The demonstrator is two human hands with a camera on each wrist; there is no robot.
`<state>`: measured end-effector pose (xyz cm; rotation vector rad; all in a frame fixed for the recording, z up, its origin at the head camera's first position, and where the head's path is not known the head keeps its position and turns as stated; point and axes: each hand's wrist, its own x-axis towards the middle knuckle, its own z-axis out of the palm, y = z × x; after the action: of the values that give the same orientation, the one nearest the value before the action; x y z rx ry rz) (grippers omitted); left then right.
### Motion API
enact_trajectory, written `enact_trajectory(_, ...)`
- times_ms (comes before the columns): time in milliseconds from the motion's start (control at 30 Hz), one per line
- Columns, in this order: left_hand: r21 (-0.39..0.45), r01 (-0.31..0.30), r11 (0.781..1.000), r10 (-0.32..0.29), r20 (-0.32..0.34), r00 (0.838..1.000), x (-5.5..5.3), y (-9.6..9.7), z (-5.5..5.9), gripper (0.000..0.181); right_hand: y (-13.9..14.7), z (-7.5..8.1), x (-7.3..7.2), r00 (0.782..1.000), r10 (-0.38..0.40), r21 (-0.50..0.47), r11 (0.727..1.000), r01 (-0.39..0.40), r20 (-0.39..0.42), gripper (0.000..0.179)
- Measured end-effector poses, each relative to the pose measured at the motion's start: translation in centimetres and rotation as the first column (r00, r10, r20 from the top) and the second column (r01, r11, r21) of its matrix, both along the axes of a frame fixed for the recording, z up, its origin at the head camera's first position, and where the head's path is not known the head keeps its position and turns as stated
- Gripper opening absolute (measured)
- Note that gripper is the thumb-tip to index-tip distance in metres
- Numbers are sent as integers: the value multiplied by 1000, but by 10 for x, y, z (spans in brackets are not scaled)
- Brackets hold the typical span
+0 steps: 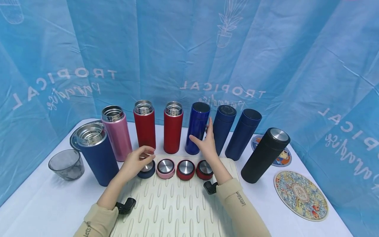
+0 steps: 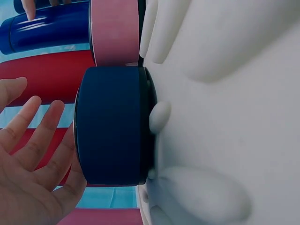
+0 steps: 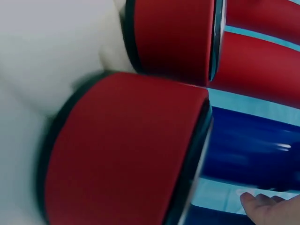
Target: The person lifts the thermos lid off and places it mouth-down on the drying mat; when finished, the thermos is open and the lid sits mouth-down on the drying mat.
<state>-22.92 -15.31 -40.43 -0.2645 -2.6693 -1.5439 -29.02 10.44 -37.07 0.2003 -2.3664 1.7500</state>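
Note:
My left hand (image 1: 134,163) hovers behind a dark blue lid (image 2: 110,125) with its fingers spread, partly covering it in the head view. To the right of that lid, a pink lid (image 1: 165,169) and two red lids (image 1: 186,170) stand in a row on a ridged cream mat (image 1: 177,207). My right hand (image 1: 208,144) is at a glossy blue bottle (image 1: 197,126), thumb in front of it and fingers at its right side, not curled round it. In the right wrist view only some fingertips (image 3: 248,201) show, just beside the bottle.
Open-mouthed bottles stand to the left: dark blue (image 1: 99,161), pink (image 1: 118,138) and two red (image 1: 173,133). Two capped navy bottles (image 1: 241,136) and a capped black bottle (image 1: 262,159) are on the right. A grey translucent bowl (image 1: 67,166) and a patterned round mat (image 1: 300,196) flank them.

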Motion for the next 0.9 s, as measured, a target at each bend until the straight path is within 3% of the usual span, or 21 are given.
enact_trajectory(200,11,1,1000,-1,-3,1000,0,0,0,35,-6,-2,-15,997,-34,-64,997,39,76,99)
enact_trajectory(433,2,0,1000,0,-7,1000,0,0,1,34,-8,-10,-29,995,-73,-60,995,77,68,100)
enact_trajectory(900,-1,-7,1000,7,2,1000,1,1,2,30,-9,-9,-29,992,-121,21,993,120,38,92)
